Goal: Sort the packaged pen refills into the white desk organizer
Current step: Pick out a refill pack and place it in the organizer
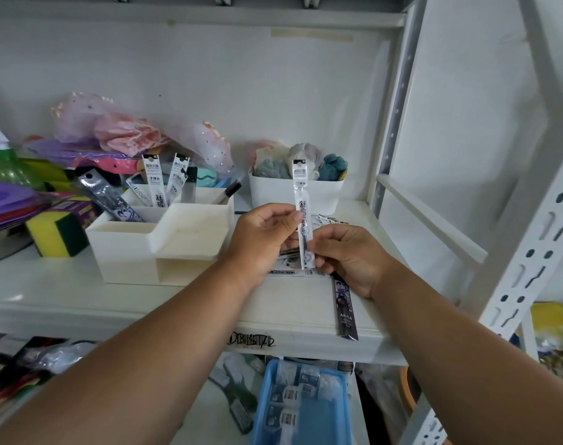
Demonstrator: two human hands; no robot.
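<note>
A clear-and-white packaged pen refill [301,187] stands upright above the shelf, held by both hands. My left hand [261,242] pinches its middle. My right hand [351,258] pinches its lower end. To the left stands the white desk organizer [139,252]. Its back compartments hold two white refill packs [164,178], and a dark refill pack [110,197] leans in the left one. More refill packs [293,268] lie on the shelf under my hands. A dark pack [346,306] lies near the shelf's front edge.
A white bin of cloth items [293,194] stands behind my hands. A yellow-green sponge [57,232] and colourful clutter sit left of the organizer. A white rack post [530,239] rises on the right. A blue tray [302,403] sits on the lower shelf.
</note>
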